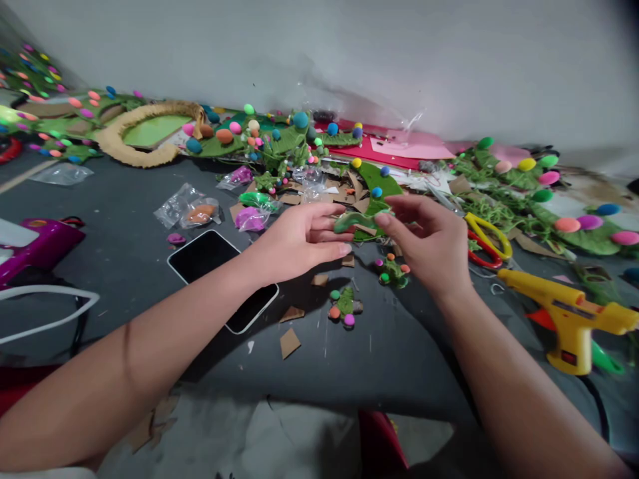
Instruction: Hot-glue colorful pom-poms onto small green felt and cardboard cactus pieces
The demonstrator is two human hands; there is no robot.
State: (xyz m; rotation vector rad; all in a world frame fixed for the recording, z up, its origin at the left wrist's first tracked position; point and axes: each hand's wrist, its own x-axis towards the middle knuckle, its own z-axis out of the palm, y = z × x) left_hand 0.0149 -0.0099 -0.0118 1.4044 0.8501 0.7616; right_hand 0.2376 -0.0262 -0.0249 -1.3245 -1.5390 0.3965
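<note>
A thin, curling green strip (355, 220) is held up over the table, between the person's two hands. The right hand (424, 236) pinches one end of it between thumb and fingers, closed on it. The left hand (312, 234) is open, its thumb apart from its outstretched fingers, and the strip's other end lies at those fingertips; whether the fingers press on it, one cannot tell. Just behind the strip there is a curved green piece (378, 176) with blue and yellow balls along it. Below the hands, on the dark table (399, 352), lie two small leafy clusters dotted with coloured balls, one near the right hand (394, 273) and one closer to the person (344, 305). Brown cardboard scraps (290, 343) are scattered beside them. A phone (202, 256) lies partly hidden beneath the left forearm, with small plastic bags (200, 211) beyond it. To the right are scissors with red and yellow handles (504, 241) and, nearer, a yellow glue gun (569, 313). Farther off, a beige ring (110, 141) rests at the left, and red and pink sheets (409, 144) lie by the pale wall (319, 46)
</note>
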